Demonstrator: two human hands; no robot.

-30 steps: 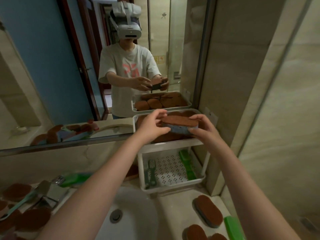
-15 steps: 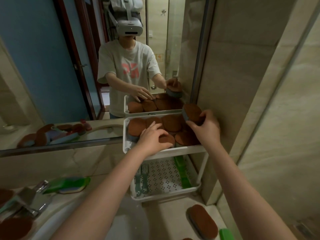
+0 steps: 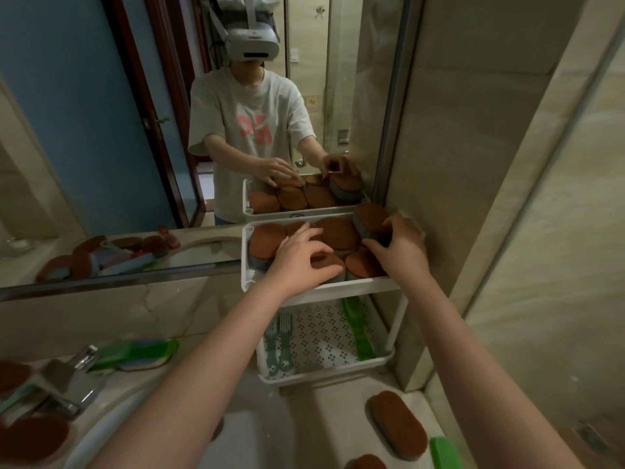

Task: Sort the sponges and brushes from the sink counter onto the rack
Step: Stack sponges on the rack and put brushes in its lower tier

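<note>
Nearest, in front of the rack, a loose sponge and a green brush lie on the sink counter, not yet sorted. Left of the rack, another green-handled brush waits by the tap. The rack's lower tier holds a long green brush along its right wall and grey-green pronged tools at its left, so the tiers seem split by kind. On the rack's upper tier the left hand lies with fingers spread and nearly straight on the packed sponges, gripping nothing, probably steadying them. At the rack's back right corner the right hand curls fingers and thumb round a tilted sponge, wedging it on edge, likely because the flat layer leaves no room. Behind the rack the mirror repeats both hands.
</note>
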